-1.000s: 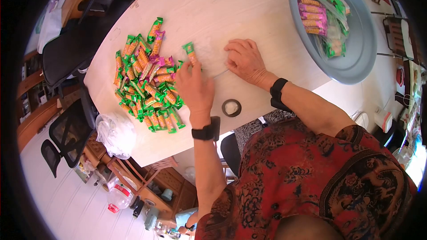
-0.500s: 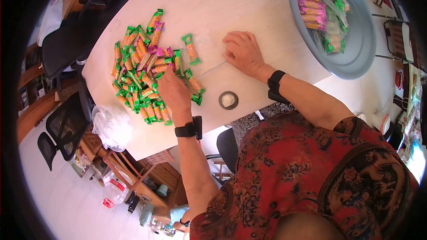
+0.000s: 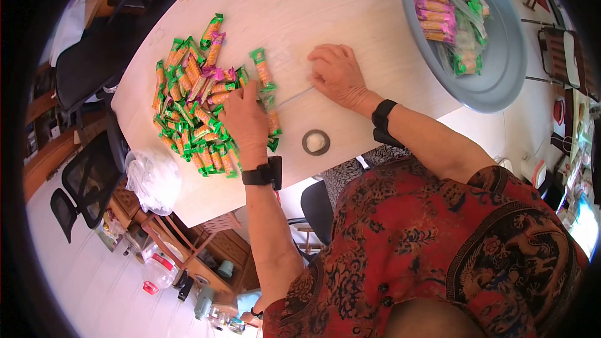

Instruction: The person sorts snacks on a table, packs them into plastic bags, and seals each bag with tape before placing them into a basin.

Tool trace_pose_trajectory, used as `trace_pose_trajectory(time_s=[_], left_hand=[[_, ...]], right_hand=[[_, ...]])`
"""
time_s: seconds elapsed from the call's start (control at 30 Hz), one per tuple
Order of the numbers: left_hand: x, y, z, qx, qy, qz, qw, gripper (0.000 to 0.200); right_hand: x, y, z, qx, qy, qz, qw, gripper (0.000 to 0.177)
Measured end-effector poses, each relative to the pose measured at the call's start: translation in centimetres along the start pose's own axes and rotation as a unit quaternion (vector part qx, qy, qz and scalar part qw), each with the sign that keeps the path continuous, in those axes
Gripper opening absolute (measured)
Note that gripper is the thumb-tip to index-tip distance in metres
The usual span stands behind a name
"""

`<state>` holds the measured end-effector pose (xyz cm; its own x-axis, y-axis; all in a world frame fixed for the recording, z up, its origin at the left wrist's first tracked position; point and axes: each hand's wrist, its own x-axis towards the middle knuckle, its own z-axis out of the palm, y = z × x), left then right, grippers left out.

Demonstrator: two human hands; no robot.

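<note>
Many small snack packs (image 3: 188,103) with green or purple ends and yellow-orange middles lie heaped on the table's left side. My left hand (image 3: 245,120) is over the heap's right edge, its fingers somewhat spread among the packs, with no pack visibly held. Just right of it lies a blurred green-ended pack (image 3: 273,119). Another pack (image 3: 261,70) lies above that one, apart from the heap. My right hand (image 3: 337,74) rests on the table to the right, fingers curled in, nothing visible in them. A dark ring-shaped object (image 3: 315,143) with a pale centre lies below, between my hands.
A blue-grey basin (image 3: 501,91) at the upper right holds bagged snack packs (image 3: 466,31). A crumpled clear plastic bag (image 3: 153,181) hangs at the table's (image 3: 369,3) lower left edge. Black chairs (image 3: 94,172) stand beyond the left side.
My left hand's fingers have shifted and spread at the heap's edge. The pack just right of it now lies more upright in the view. The whole scene has slid slightly left.
</note>
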<state>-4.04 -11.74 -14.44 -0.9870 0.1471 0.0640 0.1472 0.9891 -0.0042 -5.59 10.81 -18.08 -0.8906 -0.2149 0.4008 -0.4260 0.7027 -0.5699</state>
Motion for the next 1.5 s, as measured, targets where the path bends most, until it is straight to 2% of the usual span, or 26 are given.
trace_pose_trajectory(time_s=[0.07,0.1,0.17,0.2,0.3,0.37,0.43,0.6,0.7,0.93,1.0,1.1,1.2,1.43,1.5], left_hand=[[0.3,-0.3,-0.3,-0.087,0.046,-0.024,0.995,0.043],[0.2,-0.1,-0.7,-0.087,0.045,-0.021,0.995,0.043],[-0.8,0.2,-2.3,-0.212,0.116,-0.057,0.969,0.043],[-1.6,1.0,-3.2,-0.226,0.139,-0.082,0.961,0.043],[-4.8,2.4,-4.5,-0.187,0.095,-0.034,0.977,0.04],[-6.6,4.0,-4.0,-0.192,0.084,0.051,0.977,0.037],[-7.9,5.3,-3.4,-0.201,0.032,0.08,0.976,0.042],[-7.6,6.5,-2.2,-0.171,0.008,0.097,0.98,0.046],[-6.9,6.7,-1.9,-0.164,0.034,0.103,0.98,0.048],[-7.6,6.7,-4.2,-0.178,0.028,0.093,0.979,0.046],[-7.8,6.7,-4.2,-0.228,0.076,0.087,0.967,0.043],[-6.9,7.1,-3.3,-0.224,0.111,0.089,0.964,0.037],[-6.4,7.2,-2.7,-0.211,0.077,0.093,0.97,0.035],[-6.7,7.0,-2.1,-0.219,0.093,0.109,0.965,0.035],[-6.3,7.2,-2.1,-0.2,0.063,0.053,0.976,0.031]], right_hand=[[0.1,0.0,0.0,-0.007,0.0,0.0,1.0,0.017],[0.2,0.0,0.0,-0.007,0.001,0.003,1.0,0.017],[0.1,0.0,-0.1,0.004,0.002,0.003,1.0,0.017],[0.1,-0.1,-0.1,0.006,0.003,0.007,1.0,0.017],[0.1,0.0,-0.1,-0.003,0.006,0.01,1.0,0.017],[0.1,0.0,-0.1,0.015,-0.002,0.01,1.0,0.017],[0.0,0.0,0.0,0.012,-0.003,0.011,1.0,0.017],[-0.1,0.0,-0.1,0.012,-0.014,0.012,1.0,0.018],[0.0,0.1,0.0,0.019,-0.005,0.009,1.0,0.018],[0.0,0.3,0.1,0.028,-0.005,0.016,0.999,0.021],[-0.1,0.1,0.2,0.03,-0.001,0.017,0.999,0.021],[0.0,0.2,0.1,0.029,-0.003,0.022,0.999,0.022],[-0.1,0.3,0.0,0.031,-0.009,0.019,0.999,0.022],[0.0,0.0,-0.1,0.035,-0.005,0.021,0.999,0.022],[0.0,0.1,-0.1,0.028,-0.001,0.018,0.999,0.02]])
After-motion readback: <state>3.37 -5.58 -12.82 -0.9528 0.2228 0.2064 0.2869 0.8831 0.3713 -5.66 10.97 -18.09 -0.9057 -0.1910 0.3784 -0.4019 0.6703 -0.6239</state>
